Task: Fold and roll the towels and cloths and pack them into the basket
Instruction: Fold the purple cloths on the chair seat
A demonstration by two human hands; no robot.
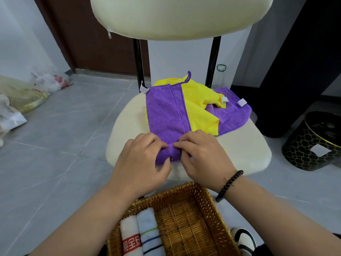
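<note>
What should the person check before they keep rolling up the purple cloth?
1. Both hands on the near end: ok. The left hand and right hand both pinch the near edge of the purple cloth.
2. Cloth folded into a strip: ok, it lies long and narrow on the chair seat.
3. Roll tight and even: cannot tell, the fingers hide it.
4. Cloth free to roll: not ok, its far part lies on the yellow cloth, which could drag along.
5. Room in the basket: ok, only the white towel and light blue towel lie at its left side.
</note>
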